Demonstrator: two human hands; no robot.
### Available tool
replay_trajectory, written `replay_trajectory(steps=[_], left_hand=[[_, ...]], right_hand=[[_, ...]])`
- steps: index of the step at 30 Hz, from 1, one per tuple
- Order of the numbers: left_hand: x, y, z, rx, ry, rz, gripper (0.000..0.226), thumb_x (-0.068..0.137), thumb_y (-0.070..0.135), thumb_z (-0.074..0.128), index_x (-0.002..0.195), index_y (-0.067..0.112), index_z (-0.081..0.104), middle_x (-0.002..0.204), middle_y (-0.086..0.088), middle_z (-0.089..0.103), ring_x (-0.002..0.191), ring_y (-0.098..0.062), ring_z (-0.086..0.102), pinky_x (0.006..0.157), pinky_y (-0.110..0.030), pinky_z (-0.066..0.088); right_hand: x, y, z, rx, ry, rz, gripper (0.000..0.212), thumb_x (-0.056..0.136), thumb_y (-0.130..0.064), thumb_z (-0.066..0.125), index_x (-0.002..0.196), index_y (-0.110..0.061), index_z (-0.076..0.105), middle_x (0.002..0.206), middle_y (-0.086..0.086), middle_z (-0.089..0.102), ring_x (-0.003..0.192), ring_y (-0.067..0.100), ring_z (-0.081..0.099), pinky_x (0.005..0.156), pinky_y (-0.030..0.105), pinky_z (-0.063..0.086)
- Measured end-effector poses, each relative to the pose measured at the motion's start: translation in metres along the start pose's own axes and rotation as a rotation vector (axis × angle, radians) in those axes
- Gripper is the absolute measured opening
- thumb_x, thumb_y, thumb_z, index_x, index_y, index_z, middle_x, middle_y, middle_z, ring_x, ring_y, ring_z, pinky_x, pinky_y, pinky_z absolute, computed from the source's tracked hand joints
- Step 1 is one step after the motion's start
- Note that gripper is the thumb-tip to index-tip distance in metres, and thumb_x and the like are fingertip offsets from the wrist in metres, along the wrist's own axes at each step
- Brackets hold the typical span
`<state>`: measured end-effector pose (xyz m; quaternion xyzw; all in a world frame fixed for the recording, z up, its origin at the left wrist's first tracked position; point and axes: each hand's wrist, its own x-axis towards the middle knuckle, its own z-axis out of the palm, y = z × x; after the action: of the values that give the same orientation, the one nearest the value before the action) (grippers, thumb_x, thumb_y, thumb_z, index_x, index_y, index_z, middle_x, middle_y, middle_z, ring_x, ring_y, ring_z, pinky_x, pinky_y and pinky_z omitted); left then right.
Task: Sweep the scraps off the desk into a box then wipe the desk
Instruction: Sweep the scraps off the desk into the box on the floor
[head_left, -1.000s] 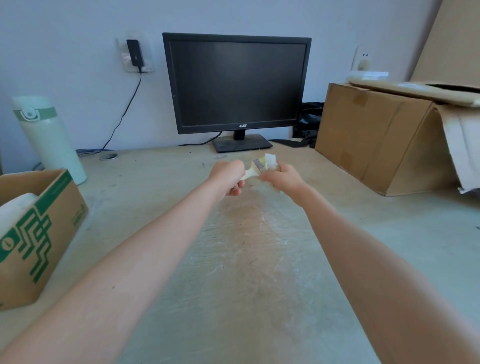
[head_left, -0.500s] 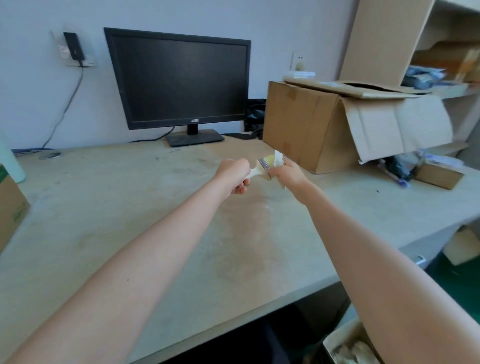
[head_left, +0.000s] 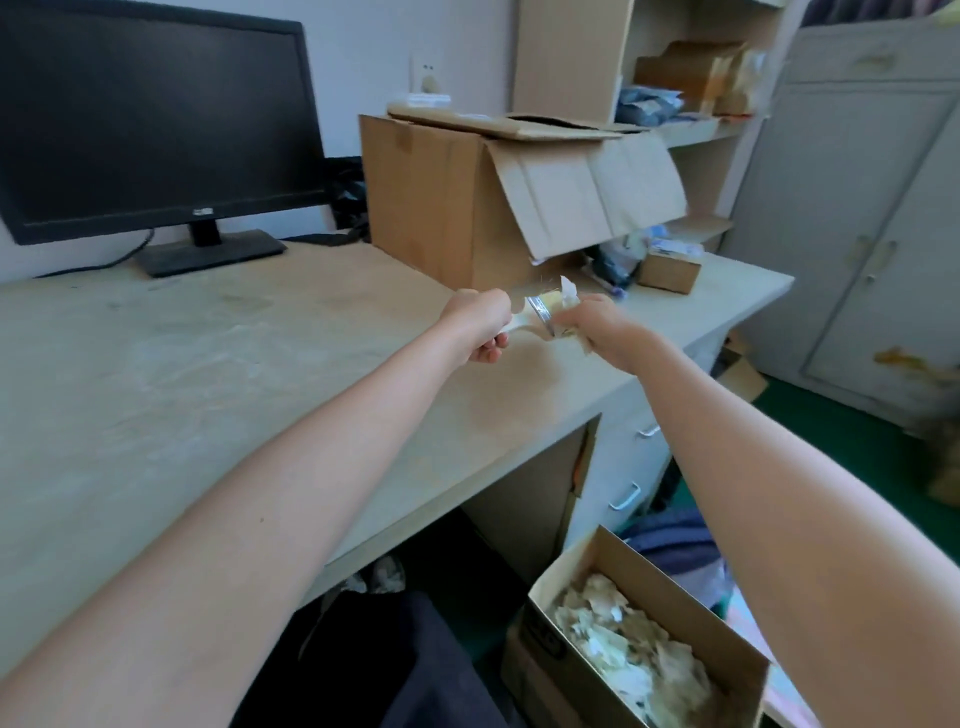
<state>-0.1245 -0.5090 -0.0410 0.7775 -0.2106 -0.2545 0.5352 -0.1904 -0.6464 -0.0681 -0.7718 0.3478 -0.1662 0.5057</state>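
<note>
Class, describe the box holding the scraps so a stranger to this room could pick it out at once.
Start at the pale desk and look below its front edge, on the right. An open, narrow cardboard box sits there, lower than the desktop. Unlike the big flapped carton and the small closed box on the desk, it is full of pale torn scraps.

The desk (head_left: 208, 395) had a pale, scuffed top. A black monitor (head_left: 150, 119) stood at the back left. A big cardboard box (head_left: 431, 202) sat at the back, nearer the right side (one flap hung down). A small cardboard box (head_left: 667, 270) lay near the right edge. On the green floor (head_left: 852, 431), below the front edge, an open box (head_left: 670, 592) held scraps (head_left: 623, 644).
</note>
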Motion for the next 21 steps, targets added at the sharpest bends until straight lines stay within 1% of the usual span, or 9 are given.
replay_trajectory(steps=[3, 5, 9, 12, 15, 16, 18, 19, 21], left_hand=[[-0.002, 0.006, 0.039, 0.046, -0.071, 0.001, 0.015, 0.088, 0.004, 0.039, 0.079, 0.007, 0.050, 0.061, -0.008, 0.048, 0.039, -0.011, 0.036, 0.033, -0.009, 0.035], [-0.003, 0.007, 0.063, 0.080, -0.102, -0.003, 0.019, 0.088, 0.006, 0.040, 0.072, 0.008, 0.048, 0.061, -0.008, 0.049, 0.044, -0.013, 0.037, 0.034, -0.012, 0.037], [-0.010, 0.010, 0.108, 0.111, -0.140, -0.012, 0.013, 0.091, 0.009, 0.040, 0.090, 0.005, 0.053, 0.062, -0.006, 0.050, 0.047, -0.012, 0.039, 0.038, -0.017, 0.039], [-0.012, 0.011, 0.135, 0.128, -0.161, 0.002, 0.016, 0.092, 0.011, 0.040, 0.095, 0.004, 0.054, 0.061, -0.006, 0.050, 0.047, -0.011, 0.039, 0.037, -0.016, 0.039], [-0.012, 0.005, 0.160, 0.164, -0.194, 0.019, 0.015, 0.091, 0.011, 0.042, 0.094, 0.004, 0.055, 0.062, -0.006, 0.051, 0.047, -0.012, 0.041, 0.036, -0.016, 0.039], [-0.010, 0.002, 0.168, 0.177, -0.203, 0.019, 0.015, 0.090, 0.011, 0.043, 0.095, 0.004, 0.055, 0.061, -0.006, 0.051, 0.047, -0.012, 0.041, 0.034, -0.015, 0.039], [-0.007, -0.008, 0.184, 0.216, -0.230, 0.009, 0.016, 0.090, 0.010, 0.044, 0.097, 0.005, 0.056, 0.060, -0.006, 0.050, 0.046, -0.013, 0.041, 0.031, -0.011, 0.037], [-0.005, -0.016, 0.190, 0.240, -0.246, 0.003, 0.016, 0.090, 0.010, 0.043, 0.097, 0.005, 0.056, 0.060, -0.006, 0.050, 0.046, -0.013, 0.041, 0.030, -0.010, 0.035], [-0.001, -0.035, 0.202, 0.302, -0.274, -0.021, 0.017, 0.091, 0.011, 0.042, 0.098, 0.005, 0.056, 0.060, -0.006, 0.050, 0.045, -0.014, 0.040, 0.028, -0.010, 0.034]], right_hand=[[-0.004, 0.023, -0.032, -0.015, 0.044, 0.053, 0.025, 0.081, -0.010, 0.055, 0.106, -0.007, 0.052, 0.097, 0.011, 0.049, 0.080, 0.021, 0.045, 0.071, 0.031, 0.033], [-0.009, 0.038, -0.052, -0.004, 0.065, 0.092, 0.031, 0.086, -0.010, 0.053, 0.117, -0.006, 0.051, 0.095, 0.011, 0.050, 0.079, 0.020, 0.045, 0.072, 0.030, 0.035], [-0.014, 0.072, -0.088, 0.069, 0.148, 0.117, 0.037, 0.087, -0.010, 0.054, 0.123, -0.001, 0.052, 0.103, 0.012, 0.050, 0.090, 0.022, 0.046, 0.075, 0.030, 0.036], [-0.019, 0.092, -0.105, 0.100, 0.189, 0.118, 0.033, 0.086, -0.006, 0.052, 0.118, 0.000, 0.056, 0.094, 0.011, 0.051, 0.078, 0.018, 0.047, 0.069, 0.027, 0.035], [-0.025, 0.115, -0.116, 0.144, 0.211, 0.151, 0.027, 0.084, -0.005, 0.053, 0.111, 0.000, 0.058, 0.092, 0.013, 0.054, 0.081, 0.023, 0.050, 0.075, 0.032, 0.038], [-0.026, 0.124, -0.119, 0.159, 0.221, 0.168, 0.021, 0.084, -0.005, 0.053, 0.104, -0.001, 0.058, 0.090, 0.014, 0.054, 0.081, 0.024, 0.050, 0.074, 0.032, 0.038], [-0.031, 0.142, -0.120, 0.163, 0.236, 0.220, 0.003, 0.084, -0.004, 0.053, 0.083, -0.005, 0.055, 0.075, 0.010, 0.049, 0.066, 0.020, 0.044, 0.062, 0.027, 0.035], [-0.034, 0.151, -0.118, 0.162, 0.233, 0.251, 0.014, 0.085, -0.004, 0.052, 0.071, -0.009, 0.050, 0.067, 0.006, 0.043, 0.058, 0.017, 0.038, 0.055, 0.025, 0.029], [-0.039, 0.177, -0.110, 0.178, 0.229, 0.299, 0.027, 0.084, -0.005, 0.053, 0.061, -0.014, 0.043, 0.061, 0.004, 0.037, 0.053, 0.016, 0.031, 0.050, 0.027, 0.023]])
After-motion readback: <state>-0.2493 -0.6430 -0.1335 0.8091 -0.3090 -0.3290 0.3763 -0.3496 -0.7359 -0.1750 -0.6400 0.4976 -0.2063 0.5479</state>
